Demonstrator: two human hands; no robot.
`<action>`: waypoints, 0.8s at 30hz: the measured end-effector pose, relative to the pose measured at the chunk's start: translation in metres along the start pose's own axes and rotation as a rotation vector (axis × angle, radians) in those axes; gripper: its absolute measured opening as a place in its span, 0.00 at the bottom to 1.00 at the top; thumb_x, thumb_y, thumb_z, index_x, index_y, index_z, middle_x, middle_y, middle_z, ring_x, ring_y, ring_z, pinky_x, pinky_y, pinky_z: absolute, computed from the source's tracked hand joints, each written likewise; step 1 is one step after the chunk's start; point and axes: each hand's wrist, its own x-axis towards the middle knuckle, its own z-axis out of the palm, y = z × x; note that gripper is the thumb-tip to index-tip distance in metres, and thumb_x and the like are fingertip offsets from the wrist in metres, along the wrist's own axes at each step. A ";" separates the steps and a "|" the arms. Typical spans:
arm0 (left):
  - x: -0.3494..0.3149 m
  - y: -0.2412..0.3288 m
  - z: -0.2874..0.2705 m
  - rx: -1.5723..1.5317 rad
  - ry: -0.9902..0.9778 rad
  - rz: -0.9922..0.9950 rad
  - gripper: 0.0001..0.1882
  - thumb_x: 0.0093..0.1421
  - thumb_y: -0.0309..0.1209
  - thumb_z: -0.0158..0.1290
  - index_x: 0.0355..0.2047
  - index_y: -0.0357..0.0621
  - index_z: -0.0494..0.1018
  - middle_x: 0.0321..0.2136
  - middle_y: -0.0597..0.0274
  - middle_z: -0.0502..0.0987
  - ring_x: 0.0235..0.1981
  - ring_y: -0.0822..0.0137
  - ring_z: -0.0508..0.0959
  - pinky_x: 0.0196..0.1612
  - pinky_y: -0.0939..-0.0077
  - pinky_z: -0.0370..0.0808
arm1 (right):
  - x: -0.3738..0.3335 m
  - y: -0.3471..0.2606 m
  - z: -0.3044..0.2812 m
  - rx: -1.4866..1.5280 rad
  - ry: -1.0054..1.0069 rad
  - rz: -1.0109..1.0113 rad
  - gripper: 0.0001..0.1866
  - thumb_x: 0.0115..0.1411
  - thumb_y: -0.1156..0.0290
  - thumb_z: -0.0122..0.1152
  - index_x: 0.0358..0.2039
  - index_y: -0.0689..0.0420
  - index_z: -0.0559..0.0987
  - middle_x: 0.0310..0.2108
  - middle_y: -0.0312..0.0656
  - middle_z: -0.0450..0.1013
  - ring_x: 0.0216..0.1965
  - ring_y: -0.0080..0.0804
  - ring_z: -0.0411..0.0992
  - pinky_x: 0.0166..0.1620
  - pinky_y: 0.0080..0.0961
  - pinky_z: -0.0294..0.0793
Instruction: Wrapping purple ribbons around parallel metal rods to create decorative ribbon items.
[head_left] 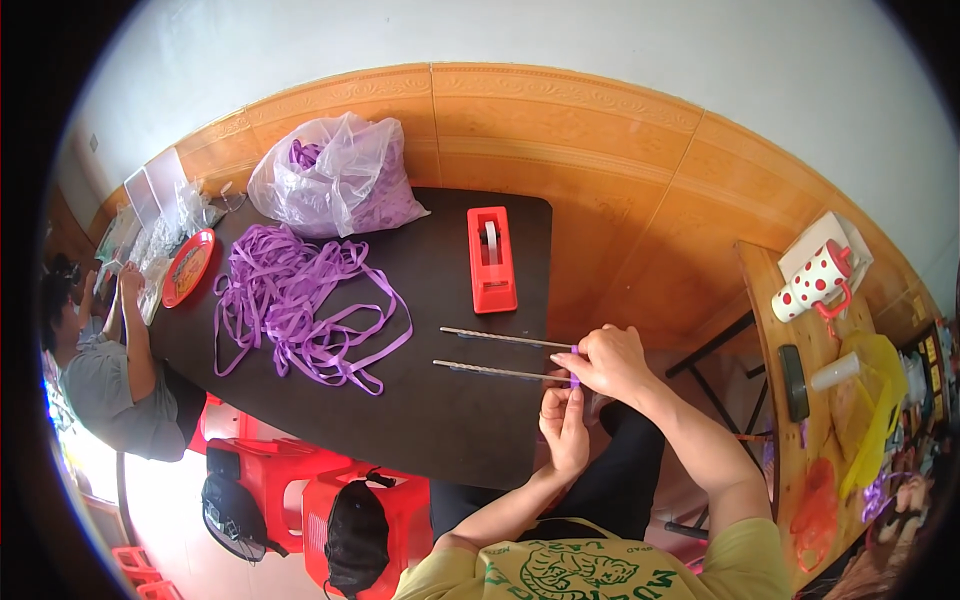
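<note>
Two thin metal rods, the upper rod (495, 336) and the lower rod (490, 370), lie roughly parallel over the table's right side, twisted like drill bits along their left parts. A short bit of purple ribbon (575, 382) shows at their right ends. My right hand (612, 360) is closed there from above, fingers pinched on the ribbon by the rods. Just below, my left hand (566, 430) is closed, its thumb up against the ribbon's lower end. A loose heap of purple ribbon (290, 300) lies on the left of the dark table (440, 420).
A red tape dispenser (492, 262) stands beyond the rods. Behind the heap sits a plastic bag (340, 180) of purple ribbon, near a red plate (188, 268). A co-worker (125, 390) sits at the far left. A wooden side table (765, 300) at right holds a dotted tumbler (812, 282).
</note>
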 end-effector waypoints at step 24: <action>0.009 -0.008 -0.006 0.027 -0.114 0.103 0.07 0.61 0.21 0.49 0.25 0.40 0.70 0.62 0.54 0.58 0.47 0.74 0.70 0.47 0.81 0.67 | 0.005 0.000 -0.005 0.108 -0.105 0.127 0.33 0.62 0.45 0.46 0.11 0.57 0.77 0.11 0.45 0.71 0.19 0.49 0.71 0.27 0.42 0.61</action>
